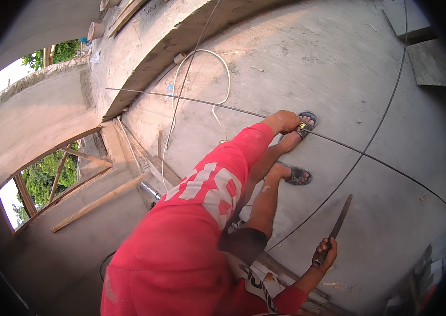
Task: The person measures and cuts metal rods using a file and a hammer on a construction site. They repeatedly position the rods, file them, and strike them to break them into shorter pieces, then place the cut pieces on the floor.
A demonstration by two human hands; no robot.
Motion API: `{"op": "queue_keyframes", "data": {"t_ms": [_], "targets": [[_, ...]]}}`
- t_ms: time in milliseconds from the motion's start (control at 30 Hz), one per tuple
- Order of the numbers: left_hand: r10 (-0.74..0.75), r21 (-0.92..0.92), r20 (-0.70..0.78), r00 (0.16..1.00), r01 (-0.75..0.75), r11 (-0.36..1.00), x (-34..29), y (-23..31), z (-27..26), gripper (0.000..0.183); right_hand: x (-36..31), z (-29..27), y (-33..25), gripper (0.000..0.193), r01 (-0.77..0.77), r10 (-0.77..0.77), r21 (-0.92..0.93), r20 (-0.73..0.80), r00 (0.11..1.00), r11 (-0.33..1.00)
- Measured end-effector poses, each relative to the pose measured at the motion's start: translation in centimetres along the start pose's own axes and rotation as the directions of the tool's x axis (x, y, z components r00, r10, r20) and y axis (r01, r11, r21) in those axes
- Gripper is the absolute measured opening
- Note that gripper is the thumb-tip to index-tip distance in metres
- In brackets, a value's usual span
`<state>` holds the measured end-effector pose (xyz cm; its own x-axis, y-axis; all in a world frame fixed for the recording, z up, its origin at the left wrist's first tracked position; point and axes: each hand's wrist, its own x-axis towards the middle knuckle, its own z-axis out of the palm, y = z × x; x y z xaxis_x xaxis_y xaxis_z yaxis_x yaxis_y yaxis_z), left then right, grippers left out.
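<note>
My left hand (286, 121), at the end of a long red sleeve, is closed round a thin dark metal rod (202, 101). The rod runs from the upper left, past my sandalled foot, down to the right side. Lower right, my right hand (327, 253) grips a long-bladed knife (341, 218), its dark narrow blade pointing up and away. The blade is apart from the rod. A second thin rod (386, 113) lies in a curve across the floor and crosses the held rod to the right of my feet.
My feet in dark sandals (301, 176) stand on the grey concrete floor (307, 68). A pale hose (228, 79) loops near the raised concrete edge (154, 58). Wooden planks (94, 203) lean by an opening at left. Flat slabs (433, 63) lie at the upper right.
</note>
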<state>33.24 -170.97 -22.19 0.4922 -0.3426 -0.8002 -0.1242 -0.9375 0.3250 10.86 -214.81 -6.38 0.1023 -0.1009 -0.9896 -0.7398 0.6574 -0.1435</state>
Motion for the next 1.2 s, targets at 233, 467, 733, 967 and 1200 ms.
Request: {"op": "queue_keyframes", "data": {"t_ms": [233,467,733,967,1200], "targets": [[-0.143,-0.063,-0.054,0.988,0.140,0.988,-0.6,-2.2,1.2,0.029,-0.2,0.4,0.8,0.012,-0.007,0.007,0.000,-0.038,0.999,1.000],[-0.400,0.056,-0.144,0.905,0.411,0.910,-0.6,-2.3,2.5,0.034,0.4,0.4,1.3,0.012,-0.022,0.023,0.015,-0.064,0.998,1.000],[-0.428,-0.103,-0.409,0.806,0.426,0.899,-2.6,-2.5,5.2,0.043,0.0,1.8,2.0,0.010,-0.011,0.008,-0.032,-0.079,0.997,0.999],[-0.607,-0.309,-0.334,0.721,0.524,0.794,-21.5,-8.0,11.6,0.044,-5.1,4.1,3.9,0.011,0.063,-0.080,-0.253,-0.059,0.995,0.965],[-0.717,-0.377,-0.353,0.601,0.610,0.697,-30.8,-17.2,12.1,0.040,-11.7,8.2,7.4,0.013,0.095,-0.093,-0.445,0.028,0.995,0.890]]}}
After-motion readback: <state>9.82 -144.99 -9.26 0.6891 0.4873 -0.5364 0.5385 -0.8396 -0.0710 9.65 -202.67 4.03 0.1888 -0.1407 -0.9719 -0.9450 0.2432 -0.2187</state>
